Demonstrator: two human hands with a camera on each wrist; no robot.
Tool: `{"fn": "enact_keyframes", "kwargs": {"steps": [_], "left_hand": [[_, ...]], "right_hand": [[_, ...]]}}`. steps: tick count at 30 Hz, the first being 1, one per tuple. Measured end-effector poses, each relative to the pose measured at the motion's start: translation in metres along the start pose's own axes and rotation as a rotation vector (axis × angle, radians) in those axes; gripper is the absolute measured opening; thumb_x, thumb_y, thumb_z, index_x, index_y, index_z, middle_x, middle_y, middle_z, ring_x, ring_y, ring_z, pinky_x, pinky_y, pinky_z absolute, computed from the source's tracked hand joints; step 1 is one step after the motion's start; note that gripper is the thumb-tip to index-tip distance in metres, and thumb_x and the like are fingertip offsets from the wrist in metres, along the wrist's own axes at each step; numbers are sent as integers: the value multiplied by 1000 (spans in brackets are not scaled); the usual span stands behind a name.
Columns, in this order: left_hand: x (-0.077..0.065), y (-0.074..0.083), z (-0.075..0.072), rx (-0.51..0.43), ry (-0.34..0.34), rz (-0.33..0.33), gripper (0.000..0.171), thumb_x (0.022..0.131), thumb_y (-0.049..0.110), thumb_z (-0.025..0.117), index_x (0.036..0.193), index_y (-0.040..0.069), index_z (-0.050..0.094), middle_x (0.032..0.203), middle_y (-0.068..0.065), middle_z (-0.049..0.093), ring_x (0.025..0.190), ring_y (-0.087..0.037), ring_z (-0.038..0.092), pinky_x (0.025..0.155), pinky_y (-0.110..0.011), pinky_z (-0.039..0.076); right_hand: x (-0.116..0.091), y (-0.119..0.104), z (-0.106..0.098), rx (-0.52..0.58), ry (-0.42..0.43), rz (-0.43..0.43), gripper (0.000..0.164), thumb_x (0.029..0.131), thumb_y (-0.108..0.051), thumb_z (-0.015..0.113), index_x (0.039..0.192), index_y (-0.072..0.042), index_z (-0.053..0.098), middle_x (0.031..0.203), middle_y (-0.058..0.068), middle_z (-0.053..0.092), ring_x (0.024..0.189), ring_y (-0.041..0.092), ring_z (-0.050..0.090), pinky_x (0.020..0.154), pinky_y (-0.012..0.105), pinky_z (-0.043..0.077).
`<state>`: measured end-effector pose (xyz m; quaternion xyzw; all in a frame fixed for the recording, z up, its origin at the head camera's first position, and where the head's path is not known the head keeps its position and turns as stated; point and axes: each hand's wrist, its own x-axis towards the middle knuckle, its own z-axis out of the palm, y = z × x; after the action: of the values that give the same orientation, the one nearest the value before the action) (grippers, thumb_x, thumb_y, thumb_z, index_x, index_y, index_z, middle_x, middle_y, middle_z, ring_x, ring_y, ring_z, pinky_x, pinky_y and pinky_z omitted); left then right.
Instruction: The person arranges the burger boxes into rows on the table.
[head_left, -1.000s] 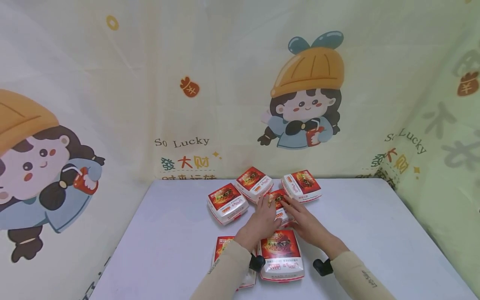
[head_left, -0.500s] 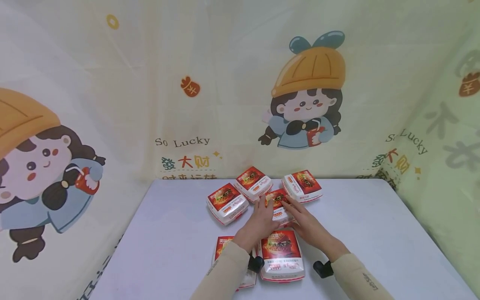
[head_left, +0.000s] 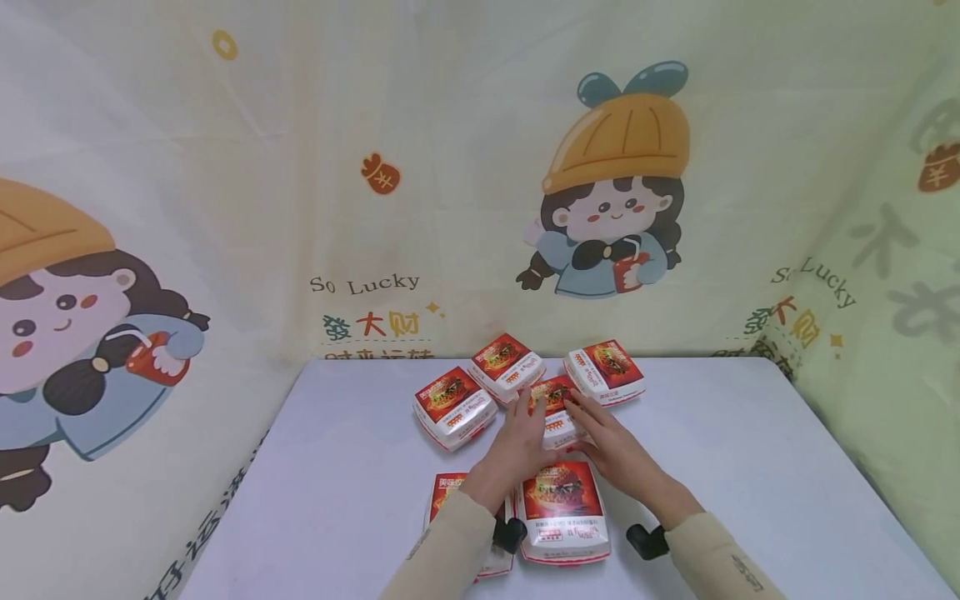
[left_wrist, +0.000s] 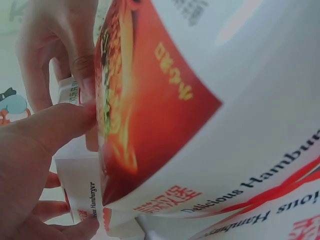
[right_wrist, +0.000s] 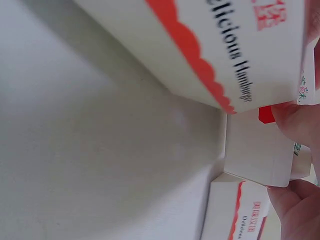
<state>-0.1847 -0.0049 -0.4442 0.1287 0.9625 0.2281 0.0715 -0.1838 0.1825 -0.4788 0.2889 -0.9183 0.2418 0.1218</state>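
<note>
In the head view, a red-and-white hamburger box (head_left: 557, 429) lies flat on the white table between my two hands. My left hand (head_left: 516, 446) holds its left side, fingertips reaching its top edge and thumb by the front. My right hand (head_left: 617, 450) grips the opposite side, with the fingers along the right edge and the thumb at the front. The right wrist view shows that thumb and a finger on the white side wall of the held box (right_wrist: 257, 147). Just in front lies another hamburger box (head_left: 562, 500), which looms large in the left wrist view.
Behind the held box are a left box (head_left: 453, 404), a middle box (head_left: 507, 367) and a right box (head_left: 606, 371). One more box (head_left: 444, 493) is partly covered by the left sleeve. A printed cloth (head_left: 465, 208) hangs behind the table (head_left: 322, 500).
The held box has slid slightly back and left, with both hands staying around it. My left hand has shifted a little left. The other boxes look unmoved.
</note>
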Motion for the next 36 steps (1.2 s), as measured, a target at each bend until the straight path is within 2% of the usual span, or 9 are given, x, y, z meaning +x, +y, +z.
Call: {"fn": "enact_keyframes", "kwargs": {"steps": [6,13,24,29,36], "left_hand": [[-1,2,-2,6,40,12,94,80,46,80,154,11,33,164,-14,19,151,-37,21,111,-51,43],[-3,3,-5,59,67,47,92,83,44,77,155,11,31,164,-13,20,150,-37,24,110,-47,46],[-10,8,-12,100,123,101,90,85,42,77,155,9,32,164,-14,20,149,-39,27,109,-46,46],[-15,10,-14,95,136,113,89,85,41,77,155,9,32,164,-14,20,149,-40,26,108,-46,48],[-22,11,-13,140,156,135,92,84,41,78,155,8,30,165,-15,17,150,-40,23,106,-44,49]], "right_hand": [[0,-4,-6,-38,71,-52,76,75,0,82,144,-3,50,151,17,44,138,38,44,93,43,55],[-1,-7,-10,-59,82,-32,77,75,-2,83,144,-5,50,152,15,44,138,36,44,96,43,54],[-2,-16,-17,-75,134,-18,78,74,-1,83,144,-6,50,153,15,44,139,34,43,93,44,56],[-5,-21,-19,-83,150,-22,79,73,-4,85,144,-6,50,152,14,44,139,33,43,92,43,57],[-10,-25,-22,-114,170,-38,78,72,-7,86,143,-6,52,152,14,45,137,34,44,94,45,55]]}}
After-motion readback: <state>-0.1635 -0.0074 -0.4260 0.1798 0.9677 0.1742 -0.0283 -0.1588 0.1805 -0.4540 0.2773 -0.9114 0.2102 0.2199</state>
